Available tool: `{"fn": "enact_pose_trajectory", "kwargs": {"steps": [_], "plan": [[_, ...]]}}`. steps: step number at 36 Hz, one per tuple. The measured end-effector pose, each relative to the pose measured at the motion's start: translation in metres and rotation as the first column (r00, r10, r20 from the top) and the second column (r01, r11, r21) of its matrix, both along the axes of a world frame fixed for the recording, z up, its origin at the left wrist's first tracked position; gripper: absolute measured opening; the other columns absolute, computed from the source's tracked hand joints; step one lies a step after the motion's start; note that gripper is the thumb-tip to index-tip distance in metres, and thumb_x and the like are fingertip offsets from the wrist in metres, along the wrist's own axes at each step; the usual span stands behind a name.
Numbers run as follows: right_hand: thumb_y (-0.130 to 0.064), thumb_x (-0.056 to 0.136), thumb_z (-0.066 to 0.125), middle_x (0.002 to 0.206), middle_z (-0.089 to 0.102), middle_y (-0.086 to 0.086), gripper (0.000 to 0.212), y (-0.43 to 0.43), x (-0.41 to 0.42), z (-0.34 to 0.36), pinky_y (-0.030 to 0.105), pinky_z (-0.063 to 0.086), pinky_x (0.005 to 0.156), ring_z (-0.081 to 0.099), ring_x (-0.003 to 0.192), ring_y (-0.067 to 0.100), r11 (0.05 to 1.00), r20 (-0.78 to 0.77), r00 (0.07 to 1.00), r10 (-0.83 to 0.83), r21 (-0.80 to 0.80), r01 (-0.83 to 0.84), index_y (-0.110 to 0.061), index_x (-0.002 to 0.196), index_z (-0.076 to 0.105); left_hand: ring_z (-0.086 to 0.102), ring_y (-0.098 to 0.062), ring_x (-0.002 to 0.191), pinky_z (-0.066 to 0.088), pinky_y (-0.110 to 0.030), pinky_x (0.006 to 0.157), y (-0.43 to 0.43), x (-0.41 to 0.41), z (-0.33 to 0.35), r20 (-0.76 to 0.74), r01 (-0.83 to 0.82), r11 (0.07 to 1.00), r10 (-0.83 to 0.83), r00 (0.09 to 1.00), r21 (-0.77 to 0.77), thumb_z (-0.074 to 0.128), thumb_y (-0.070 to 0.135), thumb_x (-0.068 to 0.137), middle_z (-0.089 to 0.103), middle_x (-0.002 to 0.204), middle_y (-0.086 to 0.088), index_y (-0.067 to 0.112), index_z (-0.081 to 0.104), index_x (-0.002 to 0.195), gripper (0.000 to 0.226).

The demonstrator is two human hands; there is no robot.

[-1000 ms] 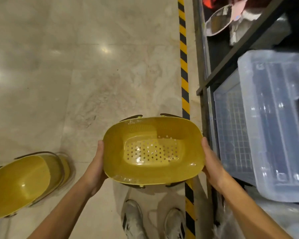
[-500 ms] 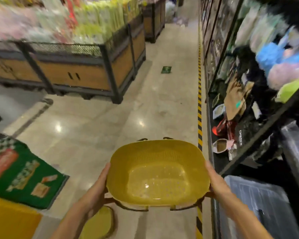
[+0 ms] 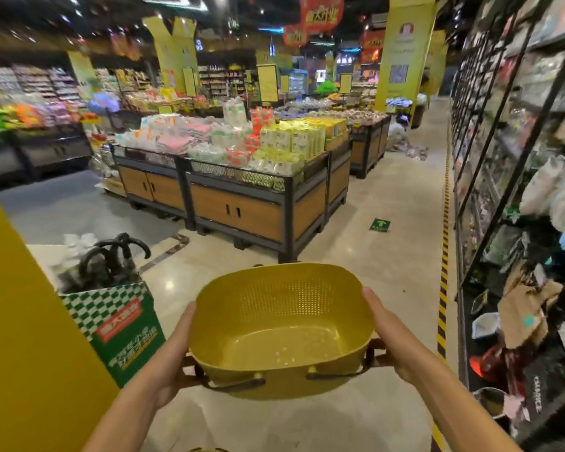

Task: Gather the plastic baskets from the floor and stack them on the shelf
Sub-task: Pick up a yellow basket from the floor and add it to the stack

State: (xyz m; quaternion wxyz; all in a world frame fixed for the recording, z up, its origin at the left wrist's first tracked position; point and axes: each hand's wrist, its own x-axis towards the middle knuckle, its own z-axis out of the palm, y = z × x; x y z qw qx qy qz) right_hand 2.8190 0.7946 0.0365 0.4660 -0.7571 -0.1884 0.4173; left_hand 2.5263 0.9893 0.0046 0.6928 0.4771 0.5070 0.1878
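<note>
Basket gripped by left hand and right hand, fingers curled round ends; long axis crosswise; shelf rightward, right hand nearer.

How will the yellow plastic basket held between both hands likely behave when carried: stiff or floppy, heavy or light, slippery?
Probably stiff: the yellow basket shows an undistorted oval rim though the left hand and right hand hold only its ends. Likely light: thin perforated walls, nothing inside. Possibly slippery: its glossy floor reflects light.
</note>
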Motion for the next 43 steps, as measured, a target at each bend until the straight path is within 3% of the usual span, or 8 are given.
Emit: {"fn": "enact_pose_trajectory", "kwargs": {"steps": [8,12,18,28,30,33,37,43], "plan": [[-0.082,0.079,0.026,0.16,0.037,0.005,0.088,0.082,-0.04,0.016,0.057,0.051,0.103,0.047,0.137,0.04,0.971,0.029,0.97,0.24,-0.006,-0.24,-0.036,0.154,0.03,0.045,-0.042,0.135,0.045,-0.064,0.103,-0.003,-0.062,0.02,-0.043,-0.257,0.965,0.259,0.965,0.04,0.043,0.095,0.069,0.047,0.151,-0.009,0.046,0.033,0.149,0.095],[-0.084,0.074,0.027,0.162,0.034,0.004,0.092,0.122,-0.06,0.021,0.056,0.052,0.1,0.045,0.138,0.04,0.916,0.026,0.916,0.401,-0.007,-0.4,-0.04,0.155,0.028,0.05,-0.036,0.118,0.052,-0.054,0.089,-0.015,-0.093,0.028,-0.066,-0.394,0.917,0.398,0.915,0.063,0.032,0.09,0.078,0.046,0.151,-0.011,0.042,0.03,0.152,0.088],[-0.08,0.092,0.023,0.139,0.049,0.002,0.058,0.17,-0.093,0.024,0.049,0.057,0.094,0.054,0.124,0.035,0.786,0.04,0.786,0.617,0.002,-0.618,-0.048,0.137,0.04,0.059,-0.031,0.114,0.059,-0.054,0.083,-0.049,-0.139,0.031,-0.053,-0.575,0.814,0.579,0.813,0.074,0.037,0.09,0.075,0.058,0.133,-0.004,0.044,0.04,0.144,0.083],[-0.081,0.09,0.023,0.105,0.057,-0.011,0.062,0.204,-0.187,0.023,0.041,0.057,0.075,0.059,0.099,0.024,0.487,0.012,0.487,0.874,0.003,-0.874,-0.04,0.132,0.045,0.06,-0.04,0.117,0.056,-0.061,0.092,-0.139,-0.21,0.031,-0.034,-0.83,0.558,0.829,0.558,-0.007,0.048,0.092,0.067,0.06,0.134,-0.011,0.034,0.041,0.146,0.099],[-0.082,0.089,0.028,0.12,0.06,-0.006,0.071,0.202,-0.213,0.022,0.04,0.057,0.071,0.061,0.106,0.026,0.443,-0.029,0.442,0.896,0.019,-0.896,-0.035,0.141,0.043,0.061,-0.037,0.115,0.057,-0.059,0.09,-0.162,-0.221,0.031,-0.022,-0.87,0.492,0.87,0.492,0.014,0.043,0.087,0.076,0.063,0.127,-0.008,0.036,0.046,0.139,0.081],[-0.083,0.086,0.036,0.151,0.05,0.005,0.082,0.197,-0.256,0.018,0.054,0.055,0.094,0.05,0.133,0.037,0.384,-0.064,0.381,0.922,0.038,-0.922,-0.035,0.153,0.037,0.06,-0.033,0.11,0.059,-0.051,0.08,-0.199,-0.24,0.032,-0.046,-0.921,0.386,0.922,0.384,0.061,0.037,0.083,0.083,0.063,0.118,-0.002,0.04,0.044,0.134,0.067],[-0.078,0.093,0.034,0.146,0.052,0.003,0.066,0.18,-0.315,0.019,0.043,0.059,0.07,0.055,0.121,0.036,0.242,-0.039,0.24,0.97,0.042,-0.969,-0.043,0.148,0.035,0.059,-0.036,0.115,0.059,-0.049,0.077,-0.253,-0.274,0.031,-0.065,-0.967,0.247,0.968,0.243,0.064,0.038,0.087,0.075,0.06,0.129,-0.008,0.04,0.041,0.138,0.078],[-0.083,0.09,0.032,0.135,0.058,0.0,0.064,0.15,-0.417,0.019,0.052,0.061,0.086,0.062,0.114,0.034,0.055,-0.003,0.055,0.998,0.055,-0.997,-0.042,0.137,0.045,0.062,-0.039,0.113,0.058,-0.057,0.086,-0.329,-0.332,0.038,-0.057,-0.993,0.059,0.997,0.053,0.105,0.036,0.086,0.08,0.064,0.129,-0.01,0.042,0.054,0.126,0.067]]}}
